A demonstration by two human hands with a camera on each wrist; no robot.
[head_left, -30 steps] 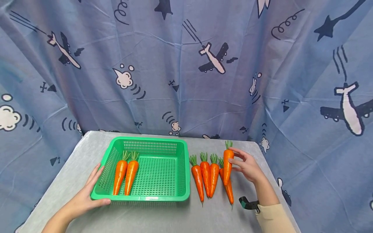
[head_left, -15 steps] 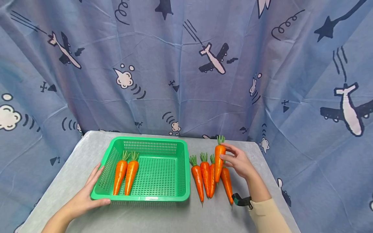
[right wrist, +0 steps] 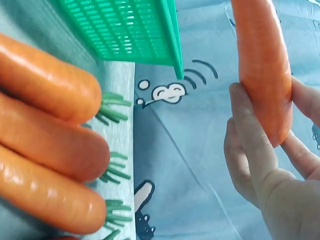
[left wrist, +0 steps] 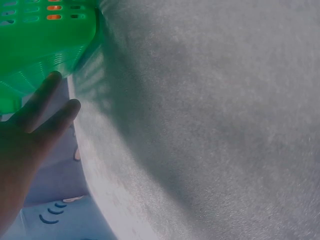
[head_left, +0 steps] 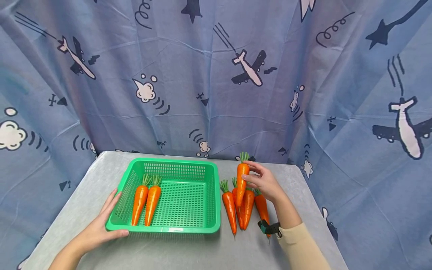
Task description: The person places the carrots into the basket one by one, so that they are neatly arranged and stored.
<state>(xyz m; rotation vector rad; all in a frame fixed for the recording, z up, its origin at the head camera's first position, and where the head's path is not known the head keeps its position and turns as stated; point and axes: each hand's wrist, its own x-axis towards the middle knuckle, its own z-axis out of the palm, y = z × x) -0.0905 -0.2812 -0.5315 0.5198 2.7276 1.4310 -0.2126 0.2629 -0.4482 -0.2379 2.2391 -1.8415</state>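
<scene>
My right hand (head_left: pixel 266 184) pinches an orange carrot (head_left: pixel 241 176) near its green top, tip pointing down, above the table. The right wrist view shows thumb and fingers round that carrot (right wrist: pixel 265 65). Beneath and beside it, several carrots (head_left: pixel 229 210) lie in a rough row; my hand and the lifted carrot partly cover some of them. A green plastic basket (head_left: pixel 175 230) stands to their left, with two carrots (head_left: pixel 153 204) side by side in its left part. My left hand (head_left: pixel 96 232) touches the basket's front left corner, fingers spread along the left side and thumb at the front rim.
The basket and loose carrots sit on a grey-white table (head_left: pixel 162 251). A blue curtain (head_left: pixel 175 112) printed with planes rises behind the table and at both sides. A dark strap (head_left: pixel 270 227) circles the right wrist.
My right hand has carried the carrot leftward and slightly up, from above the rightmost loose carrot to over the row's middle, closer to the basket. The left hand and basket stay put.
</scene>
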